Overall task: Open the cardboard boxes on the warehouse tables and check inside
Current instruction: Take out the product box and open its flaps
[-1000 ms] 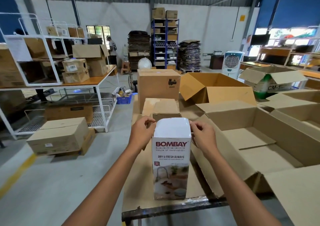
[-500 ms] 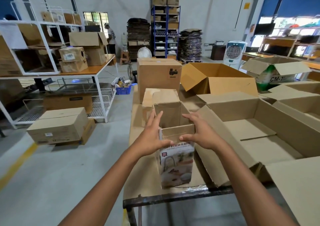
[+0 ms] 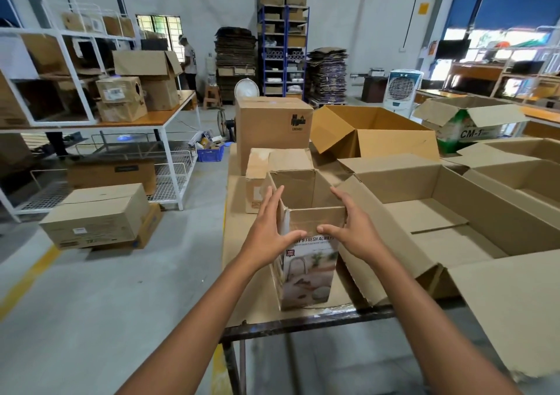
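A small printed carton (image 3: 306, 276) reading "DRY & FRESH ALWAYS" stands upright near the front edge of the cardboard-covered table (image 3: 303, 323). Its top is open and the brown inside shows; I cannot see anything in it from here. My left hand (image 3: 266, 234) lies with straight fingers along the left top flap, thumb on the folded-down front flap. My right hand (image 3: 354, 228) rests on the right top edge, its thumb also pressing the front flap.
A large open box (image 3: 454, 212) lies right of the carton. Behind it are a small brown box (image 3: 257, 176), a tall closed box (image 3: 272, 131) and another open box (image 3: 372, 134). A floor box (image 3: 97, 215) and a white rack table (image 3: 163, 121) are on the left.
The carton's white top was closed a second ago; its flaps now stand open. Both hands moved from the lid's sides to spreading the flaps and pressing the front one down.
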A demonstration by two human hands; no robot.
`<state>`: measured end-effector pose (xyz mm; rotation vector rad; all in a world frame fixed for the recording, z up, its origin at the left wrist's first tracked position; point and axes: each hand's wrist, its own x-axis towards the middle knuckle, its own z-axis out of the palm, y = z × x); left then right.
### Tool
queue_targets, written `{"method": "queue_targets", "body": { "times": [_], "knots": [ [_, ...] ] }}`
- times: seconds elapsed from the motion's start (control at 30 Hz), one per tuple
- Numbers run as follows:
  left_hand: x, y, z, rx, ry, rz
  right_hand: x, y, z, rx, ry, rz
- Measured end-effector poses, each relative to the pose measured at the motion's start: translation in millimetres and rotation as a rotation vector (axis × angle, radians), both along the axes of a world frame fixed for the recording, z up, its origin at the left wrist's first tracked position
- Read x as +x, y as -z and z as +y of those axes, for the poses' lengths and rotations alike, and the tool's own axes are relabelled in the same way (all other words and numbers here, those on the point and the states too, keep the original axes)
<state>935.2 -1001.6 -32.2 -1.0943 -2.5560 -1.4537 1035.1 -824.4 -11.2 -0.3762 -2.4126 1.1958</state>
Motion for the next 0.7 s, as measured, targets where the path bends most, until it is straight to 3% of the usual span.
{"method": "queue_targets", "body": {
  "times": [0.47, 0.7],
  "knots": [
    [49, -40, -27, -0.066, -0.086, 0.187, 67, -26, -10, 0.239, 0.144, 0.016],
    [123, -37, -67, -0.021, -0.204, 0.253, 123, -10, -47, 0.112, 0.112, 0.196]
  ]
}}
